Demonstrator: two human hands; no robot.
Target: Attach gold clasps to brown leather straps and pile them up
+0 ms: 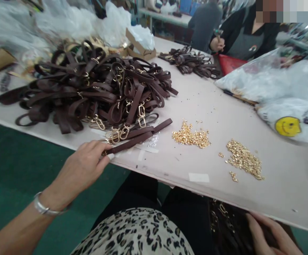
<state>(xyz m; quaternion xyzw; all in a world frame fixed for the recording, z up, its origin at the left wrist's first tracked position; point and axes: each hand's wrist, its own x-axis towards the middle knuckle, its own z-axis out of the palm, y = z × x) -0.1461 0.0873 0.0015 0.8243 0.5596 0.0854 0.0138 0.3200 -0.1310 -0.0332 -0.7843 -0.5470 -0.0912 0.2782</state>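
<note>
My left hand [86,161] reaches to the table's near edge and pinches the end of a brown leather strap [140,136] that lies apart from the pile. A big heap of brown straps with gold clasps [95,85] sits just beyond it. My right hand [269,235] rests below the table edge at the lower right, fingers curled on a dark bundle of straps with gold hardware [223,216] in my lap. Two small piles of gold rivets [191,136] [244,159] lie on the table [223,106] between the hands.
Another person [245,33] across the table holds a small tool, near a second strap pile [191,62] and a red piece [229,63]. White plastic bags [281,85], one with a smiley face, fill the right. A cardboard box [139,47] and more bags stand behind.
</note>
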